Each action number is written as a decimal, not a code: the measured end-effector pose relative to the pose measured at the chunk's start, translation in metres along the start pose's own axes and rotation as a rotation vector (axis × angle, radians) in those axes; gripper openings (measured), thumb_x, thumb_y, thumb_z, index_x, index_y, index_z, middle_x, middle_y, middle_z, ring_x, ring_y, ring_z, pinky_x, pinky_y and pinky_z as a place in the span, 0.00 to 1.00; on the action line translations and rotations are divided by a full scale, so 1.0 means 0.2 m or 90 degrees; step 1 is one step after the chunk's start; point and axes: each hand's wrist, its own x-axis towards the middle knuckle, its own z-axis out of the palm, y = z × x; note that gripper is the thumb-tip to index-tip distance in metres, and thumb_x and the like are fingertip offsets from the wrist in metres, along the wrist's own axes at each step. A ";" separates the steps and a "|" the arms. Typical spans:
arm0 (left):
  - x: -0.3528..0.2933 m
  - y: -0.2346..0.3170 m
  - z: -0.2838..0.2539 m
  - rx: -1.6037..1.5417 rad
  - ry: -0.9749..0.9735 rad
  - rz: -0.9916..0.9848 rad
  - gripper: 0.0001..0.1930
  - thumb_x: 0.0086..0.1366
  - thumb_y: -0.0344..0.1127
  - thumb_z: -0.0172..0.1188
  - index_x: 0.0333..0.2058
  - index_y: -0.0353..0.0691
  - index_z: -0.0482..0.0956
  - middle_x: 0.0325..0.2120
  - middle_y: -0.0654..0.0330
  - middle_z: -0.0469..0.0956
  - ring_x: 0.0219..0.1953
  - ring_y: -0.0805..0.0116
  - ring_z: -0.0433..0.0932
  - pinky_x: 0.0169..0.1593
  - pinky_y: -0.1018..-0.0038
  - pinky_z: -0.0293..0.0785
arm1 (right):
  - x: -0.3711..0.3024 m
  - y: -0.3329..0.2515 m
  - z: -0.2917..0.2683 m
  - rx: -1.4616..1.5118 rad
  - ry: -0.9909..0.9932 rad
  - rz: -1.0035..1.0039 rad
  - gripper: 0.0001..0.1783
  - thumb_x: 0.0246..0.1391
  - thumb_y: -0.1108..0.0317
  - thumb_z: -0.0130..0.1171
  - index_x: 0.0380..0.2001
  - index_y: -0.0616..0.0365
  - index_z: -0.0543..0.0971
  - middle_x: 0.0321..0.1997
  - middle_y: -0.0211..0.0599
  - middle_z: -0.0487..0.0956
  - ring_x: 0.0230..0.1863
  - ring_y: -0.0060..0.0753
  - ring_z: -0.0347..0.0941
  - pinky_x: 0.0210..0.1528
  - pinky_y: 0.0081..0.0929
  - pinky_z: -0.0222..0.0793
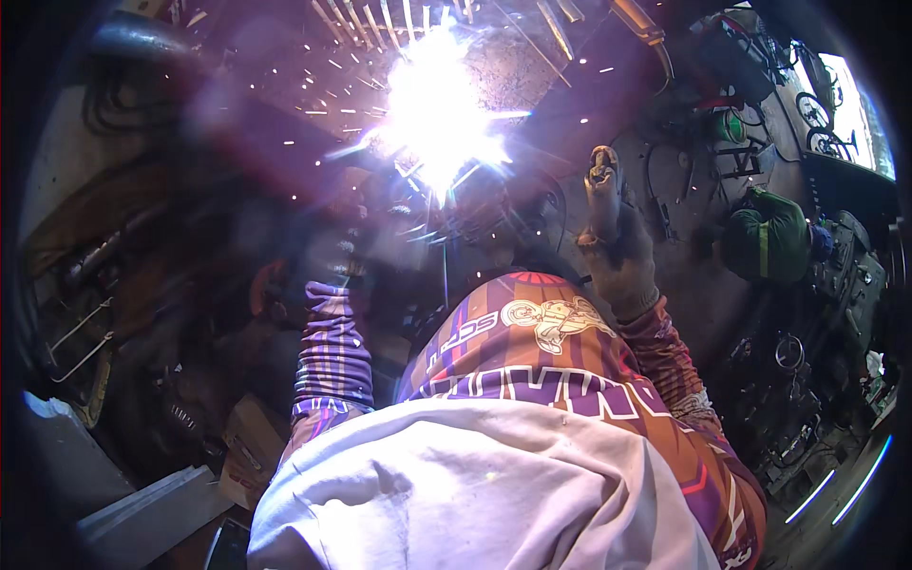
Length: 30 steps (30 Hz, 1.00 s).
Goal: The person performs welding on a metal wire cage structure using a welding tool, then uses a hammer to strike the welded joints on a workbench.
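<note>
White glare (432,104) — left of right grip (617,255).

plate (518,81): rough mtl | drape (456,484): matt cloth, creased | shirt (475,353): cloth

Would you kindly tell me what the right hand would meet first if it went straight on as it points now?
Probably the brownish, spark-lit surface ahead of the right hand, though the depth is hard to judge beside the bright glare.

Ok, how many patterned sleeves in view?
2. The left sleeve is lower left of the white glare; the right sleeve is just below the right hand. More could be hidden in the dark surroundings.
</note>
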 end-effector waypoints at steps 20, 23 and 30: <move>-0.04 -0.28 0.15 -0.334 -0.067 -0.136 0.07 0.72 0.38 0.52 0.39 0.43 0.75 0.38 0.61 0.73 0.36 0.67 0.74 0.33 0.65 0.76 | -0.05 0.00 -0.05 0.096 0.111 0.166 0.19 0.59 0.67 0.62 0.49 0.66 0.72 0.36 0.36 0.81 0.36 0.24 0.77 0.39 0.27 0.74; -0.02 -0.26 0.13 -0.628 -0.189 -0.051 0.06 0.73 0.35 0.50 0.39 0.43 0.75 0.38 0.61 0.73 0.36 0.67 0.74 0.33 0.65 0.76 | -0.05 0.00 -0.06 0.095 0.110 0.157 0.19 0.60 0.68 0.62 0.51 0.66 0.72 0.36 0.35 0.81 0.35 0.23 0.76 0.38 0.25 0.73; -0.05 -0.11 0.10 -0.356 0.020 -0.121 0.18 0.64 0.42 0.71 0.33 0.42 0.69 0.29 0.68 0.70 0.30 0.78 0.70 0.33 0.74 0.73 | -0.07 0.03 -0.05 0.169 0.149 0.174 0.23 0.61 0.68 0.60 0.56 0.65 0.69 0.37 0.33 0.78 0.33 0.21 0.74 0.36 0.22 0.72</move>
